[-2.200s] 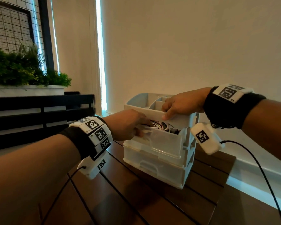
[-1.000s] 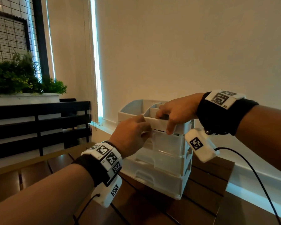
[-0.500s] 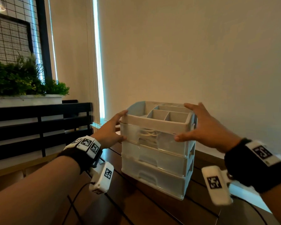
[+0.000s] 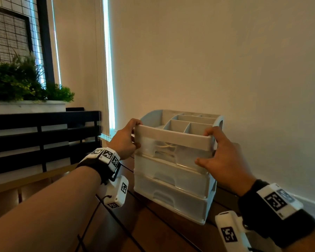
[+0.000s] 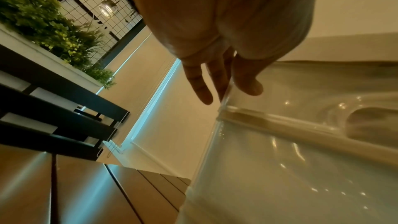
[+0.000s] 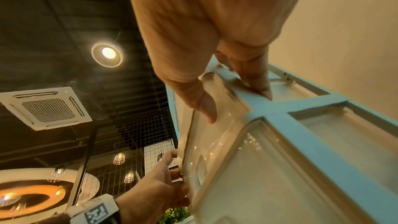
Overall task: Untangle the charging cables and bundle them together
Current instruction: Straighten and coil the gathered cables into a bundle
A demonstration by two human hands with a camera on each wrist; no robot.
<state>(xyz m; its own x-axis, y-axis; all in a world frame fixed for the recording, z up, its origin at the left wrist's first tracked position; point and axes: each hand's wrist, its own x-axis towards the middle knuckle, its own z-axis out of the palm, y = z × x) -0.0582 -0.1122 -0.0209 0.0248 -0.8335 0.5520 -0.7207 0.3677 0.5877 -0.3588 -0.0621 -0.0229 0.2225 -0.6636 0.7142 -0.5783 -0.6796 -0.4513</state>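
My left hand (image 4: 123, 142) gripped the organizer's (image 4: 173, 179) top-left corner, thumb on the front of the top drawer (image 4: 171, 151), fingers wrapped round the side. My right hand (image 4: 224, 157) gripped the top-right corner the same way, thumb pressed on the drawer front, fingers curled over the rim. The cables (image 4: 165, 148) lay coiled inside that shut top drawer, dimly visible through its clear front. The organizer stood on the table (image 4: 153, 231) beside the wall (image 4: 225, 60). A planter (image 4: 25, 106) sat off to the left.
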